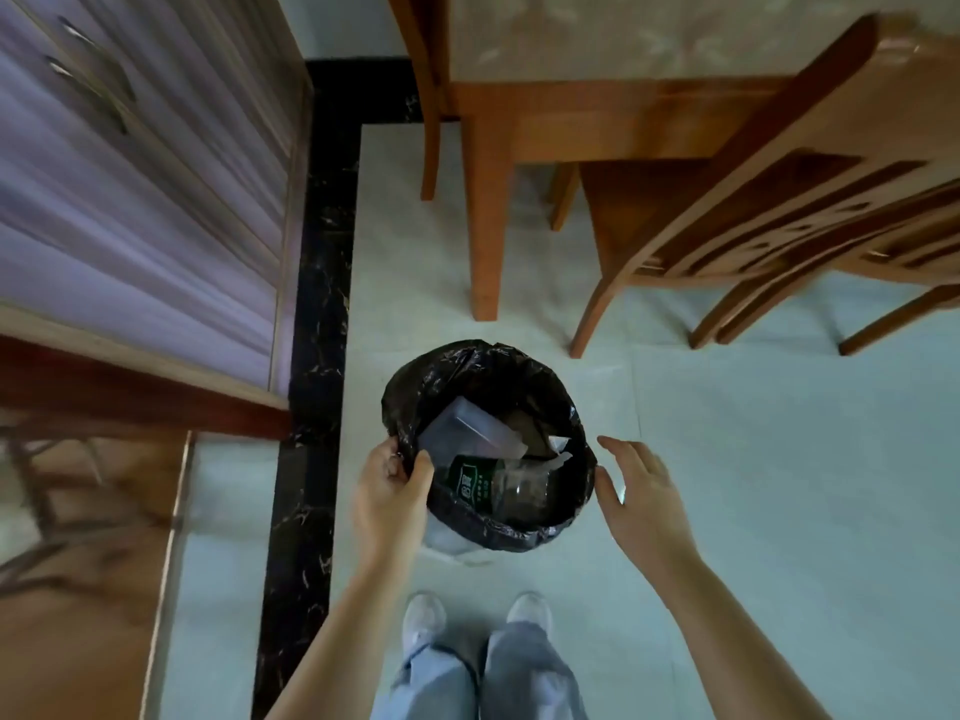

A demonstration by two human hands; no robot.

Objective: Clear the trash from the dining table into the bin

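A round bin lined with a black bag (467, 376) stands on the pale tiled floor just in front of my feet. Inside it lie a clear plastic box (457, 426), a clear bottle with a green label (498, 483) and scraps of paper (558, 449). My left hand (389, 491) grips the bag's rim on the bin's left side, thumb inside. My right hand (641, 504) hovers at the bin's right rim with fingers spread, holding nothing. The dining table (597, 49) with a patterned top stands beyond the bin.
A wooden chair (779, 210) stands at the right, tucked by the table; a table leg (485, 236) stands just past the bin. A cabinet with purple panelled doors (140, 200) fills the left. A black marble strip (311, 356) runs along the floor.
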